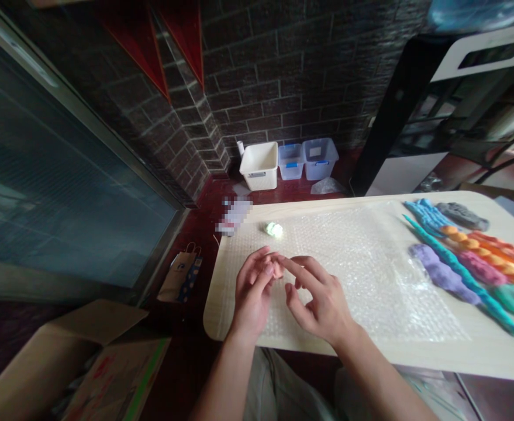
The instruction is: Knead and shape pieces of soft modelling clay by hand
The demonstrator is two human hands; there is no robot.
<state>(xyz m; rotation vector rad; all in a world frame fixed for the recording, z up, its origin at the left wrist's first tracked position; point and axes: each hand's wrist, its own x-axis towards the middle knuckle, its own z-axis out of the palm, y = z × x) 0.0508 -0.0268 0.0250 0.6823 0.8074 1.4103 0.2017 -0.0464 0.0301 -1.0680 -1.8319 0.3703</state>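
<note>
My left hand (254, 286) is closed around a small lump of salmon-pink modelling clay (276, 268), with the thumb resting against it. My right hand (320, 295) has its fingers apart, and its index fingertip touches the clay's upper edge. Part of the lump is hidden by my fingers. Just beyond both hands, a small pale, bright lump (275, 230) sits on a sheet of bubble wrap (348, 257). The wrap covers much of the light wooden table (418, 356).
Long coloured clay pieces lie at the table's right, among them a teal roll (462, 272), a purple piece (443, 273) and a blue one (425, 216). Bins, including a white basket (259, 166), stand on the floor behind. A cardboard box (111, 380) and paper bag (178, 275) are left.
</note>
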